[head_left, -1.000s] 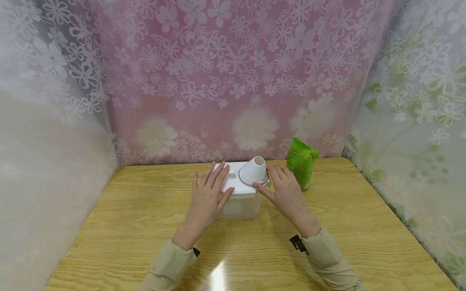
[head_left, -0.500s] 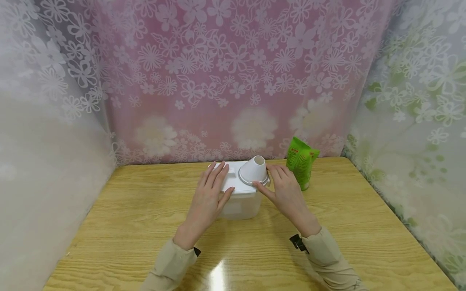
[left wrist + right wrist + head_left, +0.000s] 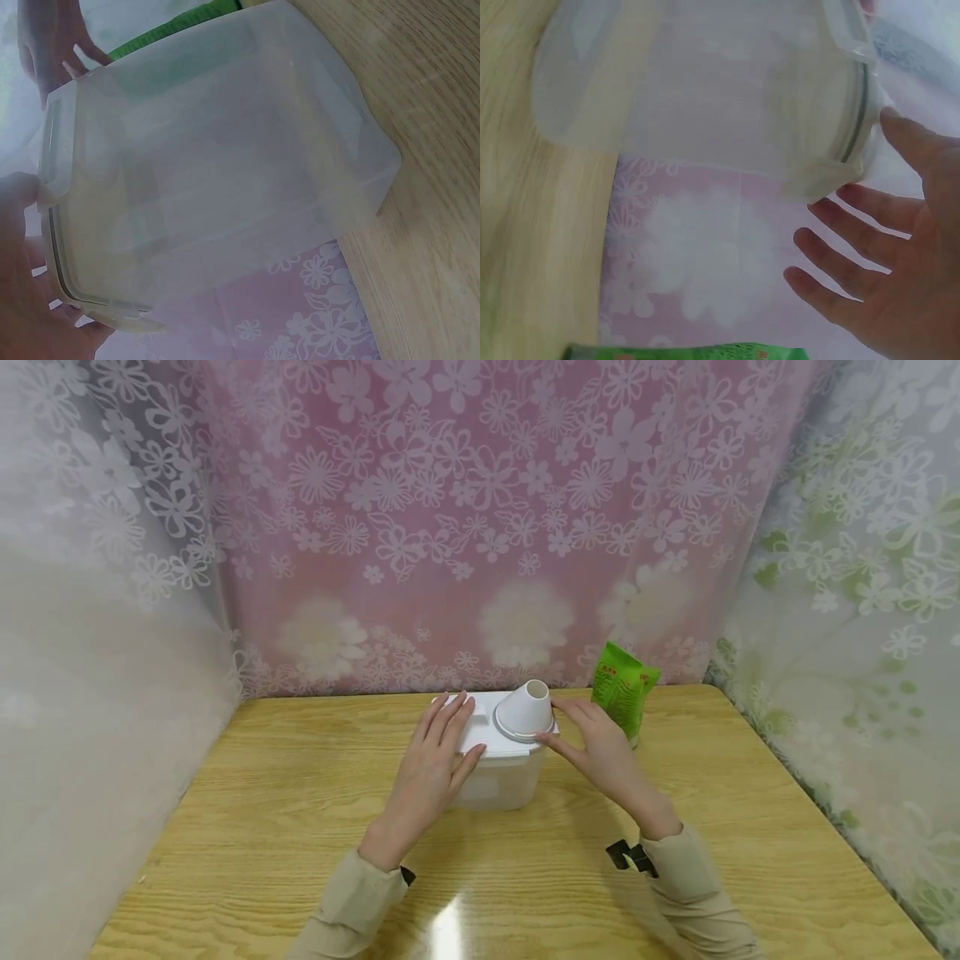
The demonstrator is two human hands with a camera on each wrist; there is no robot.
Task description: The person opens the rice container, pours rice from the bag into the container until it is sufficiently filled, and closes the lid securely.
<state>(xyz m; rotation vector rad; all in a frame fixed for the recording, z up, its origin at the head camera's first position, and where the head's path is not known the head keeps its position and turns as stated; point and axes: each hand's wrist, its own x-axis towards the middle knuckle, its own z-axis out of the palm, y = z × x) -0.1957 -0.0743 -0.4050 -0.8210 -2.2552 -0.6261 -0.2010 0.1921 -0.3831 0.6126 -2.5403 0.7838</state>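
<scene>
A translucent plastic storage container (image 3: 498,783) with a white lid (image 3: 491,742) stands upright on the table. On the right part of the lid sits a white cone-shaped piece (image 3: 525,712) with a grey ring at its base and a hole in its top. My left hand (image 3: 431,768) rests on the lid's left side, fingers fairly straight and thumb at the front edge. My right hand (image 3: 603,756) is at the lid's right end, thumb and forefinger near the cone's base. In the right wrist view the other fingers (image 3: 829,296) are spread apart, beside the container.
A green printed bag (image 3: 624,689) stands right behind my right hand, near the back edge of the wooden table (image 3: 300,827). Flowered curtains (image 3: 480,527) enclose the back and both sides.
My right hand has shifted slightly to the right, its thumb sliding outward from the front of the cone's base. The left hand, container and bag look almost unmoved.
</scene>
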